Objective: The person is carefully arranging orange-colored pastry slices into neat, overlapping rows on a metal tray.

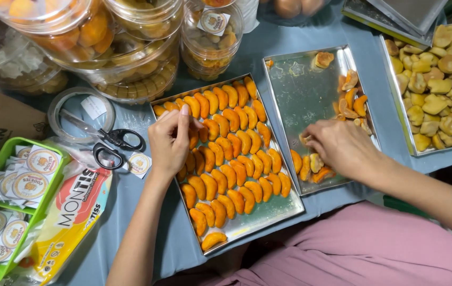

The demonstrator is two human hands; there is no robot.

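A metal tray [268,214] in front of me holds several rows of orange crescent-shaped cookies [236,159]. My left hand [169,144] rests over its upper left part, fingertips pinching a cookie there. To the right, a second metal tray [300,95] is mostly bare, with a few orange cookies [353,100] along its right side and some at its near end. My right hand [342,148] reaches into that tray's near end, fingers on the cookies [311,164] there.
Clear plastic jars of cookies [130,47] stand at the back left. Black-handled scissors [112,140] lie on a clear lid. A green basket of round stickers [9,196] sits far left beside a yellow packet [77,212]. A tray of pale yellow cookies [438,85] lies far right.
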